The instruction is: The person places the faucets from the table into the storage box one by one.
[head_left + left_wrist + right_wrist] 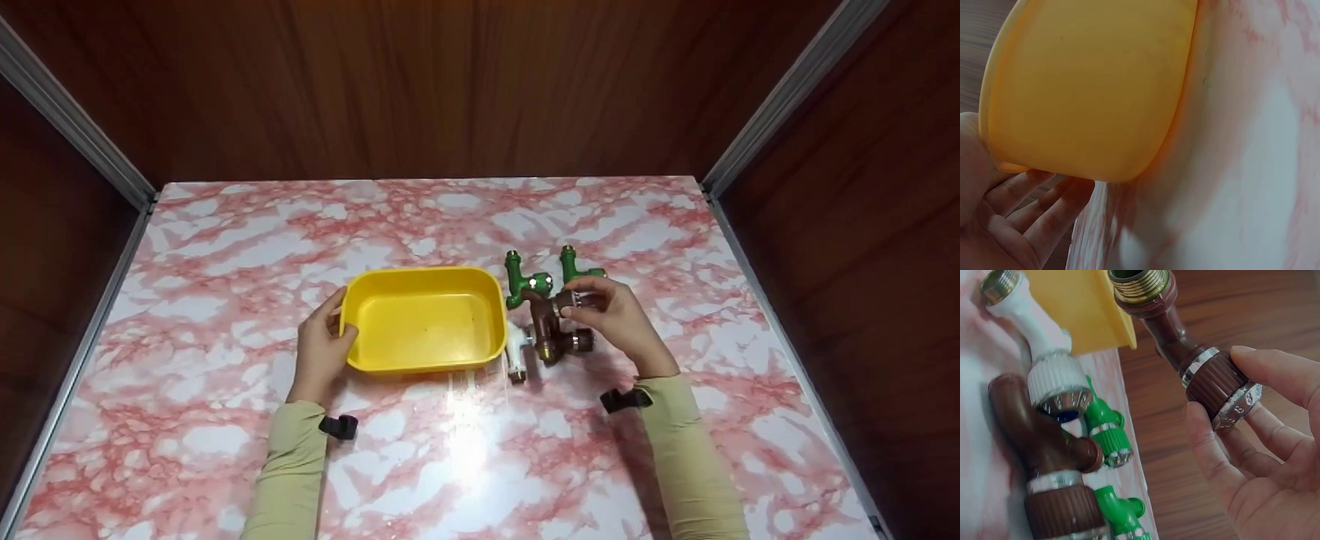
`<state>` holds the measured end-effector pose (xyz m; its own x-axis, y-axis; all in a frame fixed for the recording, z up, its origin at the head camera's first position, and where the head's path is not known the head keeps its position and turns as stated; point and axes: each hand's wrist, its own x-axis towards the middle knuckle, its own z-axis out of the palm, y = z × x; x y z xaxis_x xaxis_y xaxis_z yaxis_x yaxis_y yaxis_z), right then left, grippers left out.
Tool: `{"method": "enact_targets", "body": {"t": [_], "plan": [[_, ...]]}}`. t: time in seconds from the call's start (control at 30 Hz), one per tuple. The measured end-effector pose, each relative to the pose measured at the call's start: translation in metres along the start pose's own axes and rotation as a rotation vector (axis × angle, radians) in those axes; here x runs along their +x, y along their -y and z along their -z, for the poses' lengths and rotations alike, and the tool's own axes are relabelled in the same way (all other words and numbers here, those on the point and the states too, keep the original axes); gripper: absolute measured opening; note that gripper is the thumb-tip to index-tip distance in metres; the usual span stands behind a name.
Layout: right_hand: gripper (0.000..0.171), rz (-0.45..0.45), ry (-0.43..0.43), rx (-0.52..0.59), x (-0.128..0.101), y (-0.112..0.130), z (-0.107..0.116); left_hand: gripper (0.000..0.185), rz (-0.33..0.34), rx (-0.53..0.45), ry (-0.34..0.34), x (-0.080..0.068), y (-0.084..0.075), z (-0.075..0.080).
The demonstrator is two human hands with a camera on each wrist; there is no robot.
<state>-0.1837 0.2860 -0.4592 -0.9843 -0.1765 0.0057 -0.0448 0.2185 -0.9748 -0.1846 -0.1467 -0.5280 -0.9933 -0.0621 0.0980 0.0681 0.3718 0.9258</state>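
My left hand (319, 349) grips the left end of a yellow plastic tub (424, 330), thumb over the rim and fingers outside the wall. The tub's inside shows bare in the head view. My right hand (621, 321) pinches a brown tap (1216, 379) by its ribbed knob, with the brass threaded end pointing away from the fingers in the right wrist view. This tap is raised over a second brown tap (1033, 422), which lies on the table. Beside them, close to the tub's right side, lies a white tap (516, 345).
Two green taps (514, 277) lie just behind the brown ones, the right one partly behind my right hand. The table (187, 315) has a pink-and-white marbled top. A wood-grain panel (420, 90) stands along its back, with more panels and metal frame posts at the sides.
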Motion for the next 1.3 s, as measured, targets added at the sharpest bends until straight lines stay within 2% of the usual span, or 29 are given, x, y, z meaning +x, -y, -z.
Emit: {"method": "enact_targets", "body": {"t": [0.1, 0.33, 0.57, 0.9, 1.17, 1.3], "plan": [[0.04, -0.002, 0.005, 0.031, 0.002, 0.002, -0.005, 0.062, 0.002, 0.002, 0.001, 0.0, -0.001, 0.0], [0.04, -0.012, 0.0, -0.003, 0.006, 0.009, -0.013, 0.061, -0.014, 0.007, 0.002, -0.001, 0.001, 0.0], [0.037, 0.0, 0.005, -0.029, 0.002, 0.034, -0.027, 0.061, -0.049, 0.013, -0.01, -0.001, 0.0, -0.006], [0.038, -0.015, -0.023, 0.026, 0.013, 0.014, -0.039, 0.061, -0.03, 0.002, -0.001, 0.0, -0.003, -0.011], [0.037, 0.0, -0.027, 0.051, 0.018, 0.016, -0.055, 0.061, -0.037, -0.002, 0.0, 0.001, -0.003, -0.011], [0.036, -0.015, 0.002, 0.082, 0.021, 0.021, -0.063, 0.062, -0.039, 0.01, -0.002, 0.001, -0.002, -0.012]]}}
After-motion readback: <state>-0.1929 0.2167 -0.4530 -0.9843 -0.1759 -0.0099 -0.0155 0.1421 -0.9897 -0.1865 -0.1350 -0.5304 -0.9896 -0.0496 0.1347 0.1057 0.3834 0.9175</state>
